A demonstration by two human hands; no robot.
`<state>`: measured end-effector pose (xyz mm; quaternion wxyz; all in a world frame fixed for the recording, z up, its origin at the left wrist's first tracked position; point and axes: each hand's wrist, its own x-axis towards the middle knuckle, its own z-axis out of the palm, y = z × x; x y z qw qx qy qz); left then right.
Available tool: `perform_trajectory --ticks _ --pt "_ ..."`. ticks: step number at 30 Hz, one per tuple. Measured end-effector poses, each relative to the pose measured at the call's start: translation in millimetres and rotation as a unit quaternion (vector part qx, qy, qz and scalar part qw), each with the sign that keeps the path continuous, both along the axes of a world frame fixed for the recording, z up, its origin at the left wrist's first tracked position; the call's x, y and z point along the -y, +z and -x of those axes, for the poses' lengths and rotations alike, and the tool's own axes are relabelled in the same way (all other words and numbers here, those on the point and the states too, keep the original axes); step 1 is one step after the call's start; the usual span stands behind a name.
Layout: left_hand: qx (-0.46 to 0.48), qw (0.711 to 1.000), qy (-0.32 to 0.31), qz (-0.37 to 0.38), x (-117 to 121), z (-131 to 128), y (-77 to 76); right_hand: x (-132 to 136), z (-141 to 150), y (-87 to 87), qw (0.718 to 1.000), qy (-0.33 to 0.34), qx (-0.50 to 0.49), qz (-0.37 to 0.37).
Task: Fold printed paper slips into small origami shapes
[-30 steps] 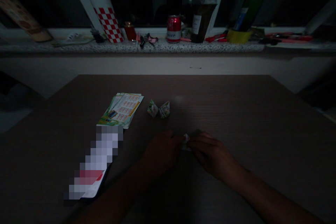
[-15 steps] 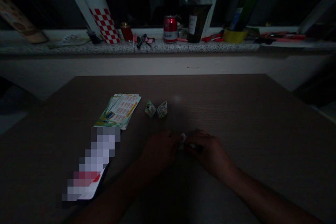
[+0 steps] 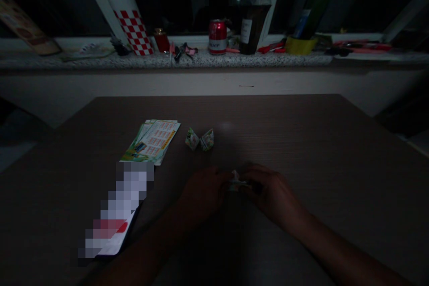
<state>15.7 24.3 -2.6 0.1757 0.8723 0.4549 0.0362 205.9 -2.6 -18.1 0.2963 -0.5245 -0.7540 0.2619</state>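
A small piece of folded printed paper (image 3: 236, 183) lies between my hands, low over the table, mostly hidden by fingers and shadow. My left hand (image 3: 206, 187) has its fingers closed on the paper's left side. From the right, my right hand (image 3: 266, 187) pinches the other side between thumb and fingers. Beyond them stand two small folded paper shapes (image 3: 199, 139), side by side and pointed at the top. A stack of printed calendar cards (image 3: 156, 139) lies to their left.
A lit phone (image 3: 114, 243), its screen blurred out, lies left of my left forearm. Along the window sill (image 3: 201, 59) stand a checkered bottle (image 3: 134, 31), a red can (image 3: 217, 36), a dark cup (image 3: 251, 27), a yellow tape roll (image 3: 300, 45) and a green bottle (image 3: 317, 4).
My right hand has shifted slightly right, and more of the folded paper shows between the hands. My left hand stays nearly in place.
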Motion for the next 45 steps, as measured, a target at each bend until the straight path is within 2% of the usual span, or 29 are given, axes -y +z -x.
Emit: perform_trajectory --ticks 6,14,18,21,24,28,31,33,35,39,42,43,45 --pt "0.014 1.0 0.0 0.008 0 1 0.4 -1 -6 2.8 0.999 -0.016 0.049 0.004" --pt "0.013 1.0 0.014 -0.007 1 2 -2.4 0 -24 5.1 0.997 -0.019 0.055 0.043" --pt "0.009 1.0 0.011 -0.009 1 1 -1.2 -1 -27 0.6 0.998 0.018 0.059 0.006" --pt "0.012 1.0 0.005 -0.018 2 1 -2.8 0 -24 -3.9 0.994 0.021 0.097 -0.042" --pt "0.02 0.999 0.003 -0.026 2 2 -7.7 3 -16 -7.3 0.99 0.034 0.128 -0.057" --pt "0.058 0.998 0.005 -0.032 2 5 -16.8 3 -8 -9.9 0.991 0.038 0.112 -0.064" --pt "0.111 0.993 -0.002 -0.04 3 7 -21.5 2 -6 -11.2 0.998 0.016 0.05 -0.045" --pt "0.144 0.989 -0.003 -0.044 4 7 -21.5 2 -5 -11.5 0.999 -0.006 -0.031 -0.002" --pt "0.18 0.982 -0.004 -0.055 6 7 -18.8 3 -3 -11.1 0.989 -0.016 -0.135 0.057" --pt "0.282 0.956 0.02 -0.077 10 5 -8.6 7 3 -7.3 0.933 -0.042 -0.322 0.153" --pt "0.389 0.913 0.098 -0.07 14 2 -3.6 9 8 -2.9 0.884 -0.055 -0.42 0.199" --pt "0.422 0.896 0.131 -0.044 16 1 -3.4 10 8 -1.6 0.872 -0.056 -0.442 0.204" --pt "0.46 0.866 0.189 0.058 20 -3 -5.0 11 9 0.7 0.854 -0.064 -0.472 0.209"
